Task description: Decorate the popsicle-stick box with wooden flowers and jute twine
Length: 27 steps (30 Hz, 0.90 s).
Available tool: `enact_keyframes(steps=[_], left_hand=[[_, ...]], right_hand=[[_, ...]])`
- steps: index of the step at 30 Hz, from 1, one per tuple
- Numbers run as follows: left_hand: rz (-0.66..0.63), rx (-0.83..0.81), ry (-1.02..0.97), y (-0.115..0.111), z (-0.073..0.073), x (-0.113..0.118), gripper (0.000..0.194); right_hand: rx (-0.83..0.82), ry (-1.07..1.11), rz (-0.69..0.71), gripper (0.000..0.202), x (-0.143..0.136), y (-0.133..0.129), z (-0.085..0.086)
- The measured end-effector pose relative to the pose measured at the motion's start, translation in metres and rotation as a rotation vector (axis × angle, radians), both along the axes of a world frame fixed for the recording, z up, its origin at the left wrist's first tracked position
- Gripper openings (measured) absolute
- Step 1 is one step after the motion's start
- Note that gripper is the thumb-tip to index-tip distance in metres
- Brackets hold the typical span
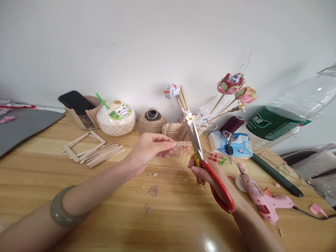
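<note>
My left hand (153,148) is closed in a pinch, thumb against forefinger. Whatever lies between those fingertips is too small to make out. My right hand (204,173) grips a pair of scissors (215,182) with red handles and a yellow part, its blades pointing up and away from me. The blades look nearly together. Just behind both hands stands a small basket of craft sticks (172,129), partly hidden. On the table before me lie small petal-like pieces, among them a flower-shaped cluster (154,190) and a smaller group (152,173).
Loose craft sticks (103,154) and a stick frame (78,147) lie left. Behind them are a phone (76,101), a wrapped coconut (117,120) and a twine roll (151,122). At right are a pink glue gun (267,203), a blue packet (243,141) and a large bottle (278,120).
</note>
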<state>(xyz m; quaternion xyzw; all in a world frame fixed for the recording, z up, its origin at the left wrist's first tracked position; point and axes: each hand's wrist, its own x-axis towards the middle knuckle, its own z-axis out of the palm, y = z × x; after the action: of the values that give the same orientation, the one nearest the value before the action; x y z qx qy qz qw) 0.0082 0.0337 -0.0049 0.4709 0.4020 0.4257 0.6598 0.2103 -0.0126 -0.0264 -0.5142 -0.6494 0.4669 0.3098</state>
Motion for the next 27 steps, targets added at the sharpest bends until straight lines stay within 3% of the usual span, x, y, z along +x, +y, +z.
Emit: enact_keyframes(steps=[11,27], left_hand=[[0.044,0.079,-0.029,-0.007,0.003,0.003,0.016],[0.098,0.132,0.023,-0.016,-0.004,0.012,0.016]], right_hand=[[-0.065,-0.087,0.096,0.043,-0.011,-0.01,0.008],[-0.056,-0.121,0.053,0.041,-0.017,-0.015,0.009]])
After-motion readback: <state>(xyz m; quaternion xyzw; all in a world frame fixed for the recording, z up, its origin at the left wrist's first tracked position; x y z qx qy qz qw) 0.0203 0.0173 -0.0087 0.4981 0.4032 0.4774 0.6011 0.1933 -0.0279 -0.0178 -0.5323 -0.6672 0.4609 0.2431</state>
